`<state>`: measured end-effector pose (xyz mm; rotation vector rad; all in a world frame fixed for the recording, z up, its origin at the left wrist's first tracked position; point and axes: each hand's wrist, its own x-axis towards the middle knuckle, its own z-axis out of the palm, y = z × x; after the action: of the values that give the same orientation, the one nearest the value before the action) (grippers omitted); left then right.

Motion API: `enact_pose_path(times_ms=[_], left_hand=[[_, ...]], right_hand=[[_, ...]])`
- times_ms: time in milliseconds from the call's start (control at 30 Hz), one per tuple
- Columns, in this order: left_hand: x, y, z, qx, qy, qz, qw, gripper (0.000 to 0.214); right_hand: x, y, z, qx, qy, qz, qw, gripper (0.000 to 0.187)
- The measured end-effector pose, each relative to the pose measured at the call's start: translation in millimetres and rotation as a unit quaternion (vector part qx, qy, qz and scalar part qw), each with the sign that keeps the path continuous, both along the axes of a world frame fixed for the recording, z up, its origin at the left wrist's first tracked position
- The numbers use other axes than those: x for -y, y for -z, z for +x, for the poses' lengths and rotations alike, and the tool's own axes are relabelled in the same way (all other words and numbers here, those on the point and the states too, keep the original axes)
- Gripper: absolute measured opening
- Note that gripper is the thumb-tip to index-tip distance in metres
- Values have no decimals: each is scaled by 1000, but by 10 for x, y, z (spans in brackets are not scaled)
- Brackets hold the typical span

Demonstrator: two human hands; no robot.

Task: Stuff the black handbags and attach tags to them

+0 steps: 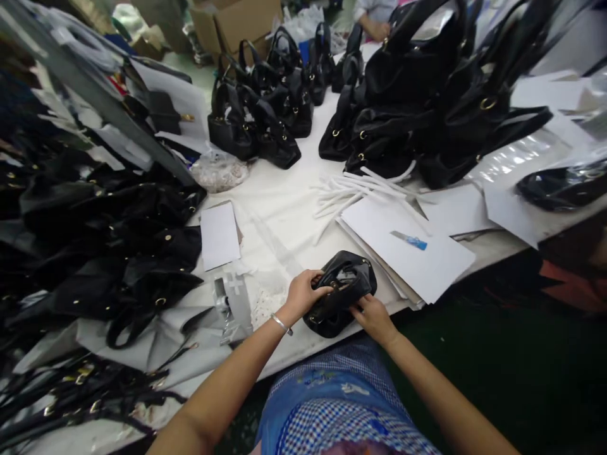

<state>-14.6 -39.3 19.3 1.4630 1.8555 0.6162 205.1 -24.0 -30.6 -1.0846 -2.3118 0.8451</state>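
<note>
A small black handbag (342, 292) rests at the near edge of the white table (279, 215), its mouth open toward me. My left hand (303, 294) grips its left rim, fingers curled over the opening; a thin bracelet is on that wrist. My right hand (374, 317) holds the bag's lower right side, fingers closed on the leather. Beside the bag, to its right, lies a stack of white sheets (408, 248) with a small blue item (410, 239) on top.
Black handbags stand in groups at the table's far middle (265, 107) and far right (427, 101). A heap of black bags and straps (95, 240) fills the left. White rolled sticks (351, 189), a white card (219, 235), cardboard boxes (237, 25) and another person's hand (377, 28) lie beyond.
</note>
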Motion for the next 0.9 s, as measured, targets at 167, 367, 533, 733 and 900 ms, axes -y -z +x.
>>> enact_pose_path(times_ms=[167,367,533,733,900], left_hand=[[45,-3,2,2,-11,22,1000,35],[38,-1,-22,22,-32,21,999,28],[64,20,22,117,-118,13,986,18],[66,175,28,279,-189,-22,941,18],[66,277,-22,352,-201,-34,914,23]], right_hand=[[-105,-96,139,42,-107,-4,993,39],[-244,-210,61,120,-112,84,983,38],[-258,-48,-56,82,-92,68,990,28],[-279,-40,-148,57,-83,-11,995,22],[-391,-163,-232,82,-90,-96,988,20]])
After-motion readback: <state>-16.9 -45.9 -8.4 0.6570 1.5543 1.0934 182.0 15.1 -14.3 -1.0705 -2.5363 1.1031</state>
